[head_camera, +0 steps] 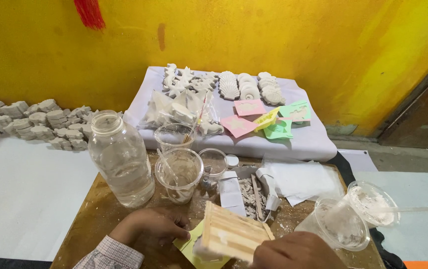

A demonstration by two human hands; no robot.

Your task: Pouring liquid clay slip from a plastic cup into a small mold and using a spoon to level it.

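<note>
- While the left hand (151, 226) rests knuckles-up at the lower centre of the frame, its fingers curl down onto a pale yellow-green mould sheet (188, 245) lying on the brown wooden tabletop (91, 219), pressing it in place rather than lifting it.
- The right hand (296, 251), at the bottom edge right of centre, grips the lower end of a flat panel of pale wooden sticks joined side by side (234, 231), which lies tilted over the mould sheet.
- Just above the left hand stands a clear plastic cup smeared with grey plaster (179, 174), a stirring stick leaning inside it; a large clear glass jar of water (121, 159) stands to its left.
- Right of centre, two clear plastic cups with white powder residue (353, 214) lie tipped on their sides near the table's edge.
- Between these groups sit crumpled white paper and grey plaster scraps (246, 192).
- In the upper centre, a white cloth-covered board (313, 142) bears white plaster castings shaped like shells and stars (224, 84) and pink, green and yellow moulds (268, 119).
- At the upper left, more grey-white castings (29, 122) are stacked along the yellow wall (273, 35).
</note>
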